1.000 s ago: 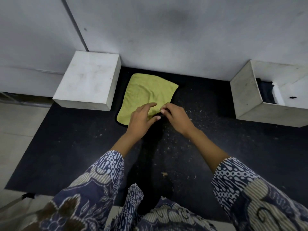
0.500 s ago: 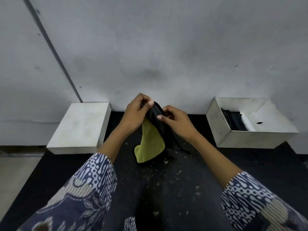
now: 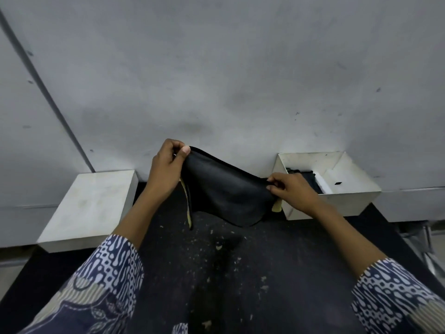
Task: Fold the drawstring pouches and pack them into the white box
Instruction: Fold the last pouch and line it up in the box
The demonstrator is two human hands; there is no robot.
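A drawstring pouch (image 3: pixel 224 191), black on the side facing me with yellow-green showing at its edges, hangs in the air above the black mat. My left hand (image 3: pixel 167 169) pinches its upper left corner. My right hand (image 3: pixel 289 190) pinches its right corner, so the pouch is spread between the two. The open white box (image 3: pixel 349 196) stands to the right against the wall, with dark folded fabric (image 3: pixel 305 178) inside; my right hand partly covers its left side.
A closed white block (image 3: pixel 89 208) sits at the left against the grey wall (image 3: pixel 216 80). The black mat (image 3: pixel 228 273) below my hands is speckled with small bits of debris. Pale floor shows past the mat's left edge.
The pouch lay flat on the mat a second ago. Both hands lifted it, then my right hand drew its corner rightward, spreading it so the black side faces me. The view tilted up.
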